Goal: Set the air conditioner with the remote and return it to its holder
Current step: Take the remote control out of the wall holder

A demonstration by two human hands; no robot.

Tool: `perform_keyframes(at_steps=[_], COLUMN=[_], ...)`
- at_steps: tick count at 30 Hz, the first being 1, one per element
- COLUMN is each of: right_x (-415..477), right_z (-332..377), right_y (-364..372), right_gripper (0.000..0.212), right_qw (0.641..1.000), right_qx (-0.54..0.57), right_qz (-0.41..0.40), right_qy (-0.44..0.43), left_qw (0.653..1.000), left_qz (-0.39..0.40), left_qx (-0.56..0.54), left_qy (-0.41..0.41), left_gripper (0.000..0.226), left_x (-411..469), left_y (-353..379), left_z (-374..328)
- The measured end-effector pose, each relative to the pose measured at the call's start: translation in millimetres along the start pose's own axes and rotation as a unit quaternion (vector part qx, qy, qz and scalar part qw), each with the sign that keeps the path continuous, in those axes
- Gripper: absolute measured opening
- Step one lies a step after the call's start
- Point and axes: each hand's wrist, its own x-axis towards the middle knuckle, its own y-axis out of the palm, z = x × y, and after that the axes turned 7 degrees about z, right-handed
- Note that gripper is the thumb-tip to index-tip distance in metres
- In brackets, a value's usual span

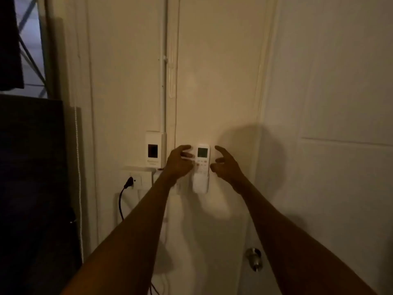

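A white remote (202, 160) with a small lit screen stands upright in its white holder (200, 184) on the cream wall. My left hand (180, 161) is at the remote's left edge, with fingertips touching its upper left side. Just to the right of the remote, my right hand (226, 163) is held with its fingers curled and apart, not touching anything. Both arms reach forward from the bottom of the view.
A white wall unit with a dark window (153, 150) sits left of the remote. Below it is an outlet with a black plug and cord (129, 183). A door with a round knob (254, 259) is on the right. Dark furniture (32, 188) fills the left.
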Motion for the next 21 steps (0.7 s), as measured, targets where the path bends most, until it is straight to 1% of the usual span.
perform_keyframes(at_steps=[1, 3, 6, 9, 11, 12, 13, 15, 17, 21], right_x=[1.0, 2.4, 6.7, 12.5, 12.4, 11.6, 11.7, 12.5, 14.0, 12.8], right_z=[-2.2, -8.0, -13.0, -17.5, -19.0, -17.6, -16.4, -14.7, -16.2, -13.4], right_y=[4.7, 14.3, 24.7, 29.0, 30.6, 30.6, 29.7, 27.4, 26.8, 27.7], right_gripper=[0.065, 0.062, 0.062, 0.058, 0.048, 0.041, 0.037, 0.046, 0.056, 0.061], right_qw=[1.0, 0.998, 0.993, 0.988, 0.982, 0.975, 0.966, 0.953, 0.952, 0.952], right_qx=[0.019, 0.043, 0.1, 0.135, 0.176, 0.214, 0.254, 0.301, 0.306, 0.305], right_qz=[-0.013, -0.014, -0.02, -0.031, -0.034, -0.034, -0.029, -0.017, -0.008, -0.009], right_qy=[-0.012, -0.033, -0.051, -0.065, -0.057, -0.042, -0.024, 0.008, 0.019, 0.024], left_qw=[1.0, 0.999, 0.994, 0.994, 0.988, 0.981, 0.972, 0.96, 0.956, 0.952], left_qz=[-0.007, -0.005, 0.009, 0.018, 0.036, 0.045, 0.055, 0.067, 0.071, 0.066], left_qx=[-0.009, -0.036, -0.105, -0.111, -0.147, -0.187, -0.224, -0.267, -0.281, -0.296], left_qy=[-0.001, -0.007, 0.007, 0.014, -0.005, -0.024, -0.044, -0.058, -0.051, -0.045], left_gripper=[0.065, 0.064, 0.06, 0.056, 0.049, 0.042, 0.04, 0.051, 0.065, 0.076], left_x=[-1.6, -1.5, 1.3, 7.5, 11.8, 12.1, 11.7, 12.9, 14.3, 16.5], left_y=[4.0, 10.3, 17.2, 15.3, 15.9, 15.2, 13.6, 10.7, 9.1, 8.5], left_z=[3.5, 18.6, 32.4, 29.7, 30.4, 28.6, 26.9, 26.3, 27.8, 29.1])
